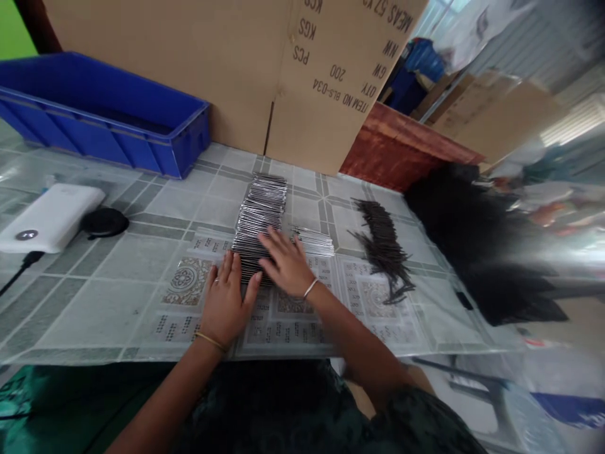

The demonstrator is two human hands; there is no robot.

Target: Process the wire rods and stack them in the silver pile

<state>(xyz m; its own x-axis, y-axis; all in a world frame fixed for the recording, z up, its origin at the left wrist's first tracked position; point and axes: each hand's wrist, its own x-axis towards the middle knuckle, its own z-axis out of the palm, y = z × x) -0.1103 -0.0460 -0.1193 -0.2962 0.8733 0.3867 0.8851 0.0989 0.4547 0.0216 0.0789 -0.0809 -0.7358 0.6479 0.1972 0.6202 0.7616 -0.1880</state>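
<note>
A long row of thin, shiny metal rods (262, 205) lies side by side on the table, running away from me. My left hand (227, 301) rests at the row's near left edge, fingers stretched out and thumb apart. Across the near right part of the row lies my right hand (288, 263), its fingers spread over the rods. Neither hand grips anything. Just beyond the right hand is a smaller group of silver rods (317, 242). Farther right sits a heap of dark, thin sticks (380, 230), fanned untidily at its near end.
A blue plastic bin (155, 151) stands at the back left, beside a large printed cardboard box (236, 82). A white power bank (51, 214) with a cable and a round black object (104, 222) lie left. Black material (454, 233) covers the table's right side.
</note>
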